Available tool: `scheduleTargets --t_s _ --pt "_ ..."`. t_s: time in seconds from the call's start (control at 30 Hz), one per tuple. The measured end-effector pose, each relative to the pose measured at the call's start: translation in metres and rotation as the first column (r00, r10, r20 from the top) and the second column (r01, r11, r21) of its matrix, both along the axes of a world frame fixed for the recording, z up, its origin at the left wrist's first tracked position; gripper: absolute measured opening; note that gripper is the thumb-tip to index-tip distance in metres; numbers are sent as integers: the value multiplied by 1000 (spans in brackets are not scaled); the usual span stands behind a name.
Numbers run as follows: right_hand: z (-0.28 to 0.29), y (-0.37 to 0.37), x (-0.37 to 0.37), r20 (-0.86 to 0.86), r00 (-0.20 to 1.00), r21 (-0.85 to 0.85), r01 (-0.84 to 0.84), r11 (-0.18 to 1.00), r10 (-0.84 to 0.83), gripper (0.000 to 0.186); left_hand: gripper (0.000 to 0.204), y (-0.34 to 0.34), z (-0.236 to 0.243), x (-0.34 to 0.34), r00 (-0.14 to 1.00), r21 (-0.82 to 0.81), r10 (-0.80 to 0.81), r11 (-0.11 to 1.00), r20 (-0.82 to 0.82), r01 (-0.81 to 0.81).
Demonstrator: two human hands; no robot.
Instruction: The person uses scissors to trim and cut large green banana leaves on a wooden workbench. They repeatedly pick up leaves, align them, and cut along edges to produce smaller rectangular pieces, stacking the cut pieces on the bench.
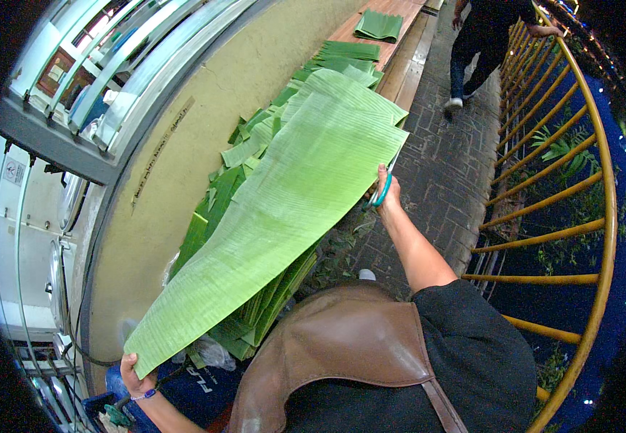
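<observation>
A: Your left hand [136, 372] has its grip pinched on the near, narrow end of the large green leaf [270, 216].

B: And your right?

A: Your right hand [391, 193] has its grip clamped around the teal handles of the scissors [384, 190], right by the leaf's far, broad end. You can't tell from here whether the blades are together or apart.

B: So where does the leaf lie, for you?

A: It slants across in front of you from hand to hand, over a pile of leaves [266, 310] that shows on both sides of it. Farther off, a folded green stack [379, 26] sits on the wooden worktop [410, 10].

B: What's around you?

A: A yellowish wall [140, 238] on your left, a yellow railing [605, 216] on your right, and a person in dark clothes [486, 32] ahead on the paved walkway [446, 159].
</observation>
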State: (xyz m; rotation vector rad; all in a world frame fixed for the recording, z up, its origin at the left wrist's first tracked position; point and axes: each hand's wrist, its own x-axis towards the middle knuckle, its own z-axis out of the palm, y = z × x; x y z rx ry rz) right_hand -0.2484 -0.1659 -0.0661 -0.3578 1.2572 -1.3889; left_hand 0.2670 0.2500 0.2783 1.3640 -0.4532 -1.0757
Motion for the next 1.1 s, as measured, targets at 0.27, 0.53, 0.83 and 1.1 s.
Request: scheduleTargets --t_s 0.27,0.53,0.83,1.1 --pt "0 -13 -14 -54 999 0 -3 1000 3 56 51 4 4 3 997 50 35 998 -73 -31" --pt "17 -8 -18 9 999 -61 31 998 -31 65 56 18 -9 18 991 68 109 992 -73 -104" --pt "7 -9 -27 -86 979 86 193 977 -186 42 47 27 -27 19 983 107 182 978 -9 -180" --pt "74 -8 -98 -943 332 -22 -2 1000 -20 54 21 40 -91 19 752 645 -283 727 595 -237"
